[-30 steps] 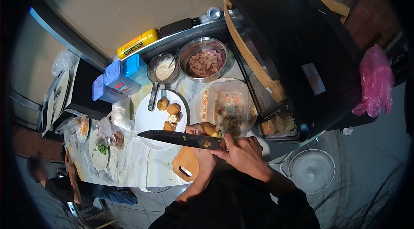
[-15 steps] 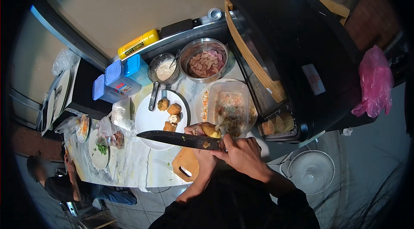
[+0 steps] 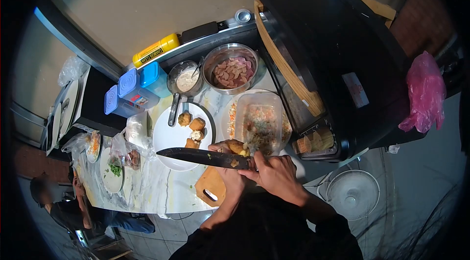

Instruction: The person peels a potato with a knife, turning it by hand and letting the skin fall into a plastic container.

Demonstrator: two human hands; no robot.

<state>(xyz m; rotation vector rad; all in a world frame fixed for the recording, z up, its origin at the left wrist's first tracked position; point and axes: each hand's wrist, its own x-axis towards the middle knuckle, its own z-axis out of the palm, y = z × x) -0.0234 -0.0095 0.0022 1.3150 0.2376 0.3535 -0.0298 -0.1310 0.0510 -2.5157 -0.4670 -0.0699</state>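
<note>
My right hand point(image 3: 275, 174) is closed around the handle of a large dark-bladed knife point(image 3: 200, 156). Its blade points left, passing in front of my left hand point(image 3: 230, 174), with small bits of food stuck to it. The left fingers are wrapped round a golden-brown fried piece point(image 3: 238, 148) with a paler yellow part showing. Right behind it, a clear plastic container point(image 3: 240, 113) holds a shredded vegetable mix; some pale shreds lie near my fingertips. A white plate point(image 3: 169, 150) to the left carries several similar golden-brown pieces point(image 3: 197, 124), one with white showing.
A wooden cutting board point(image 3: 211, 186) lies at the table's front edge. Behind are a saucepan of white mixture point(image 3: 187, 80) and a steel bowl point(image 3: 208, 57) of sliced meat. A black oven point(image 3: 338, 54) stands on the right. Another person point(image 3: 68, 211) is at far left.
My hands, the knife and the golden-brown piece hold nearly the same place. Only slight shifts of the fingers and of the whole view show.
</note>
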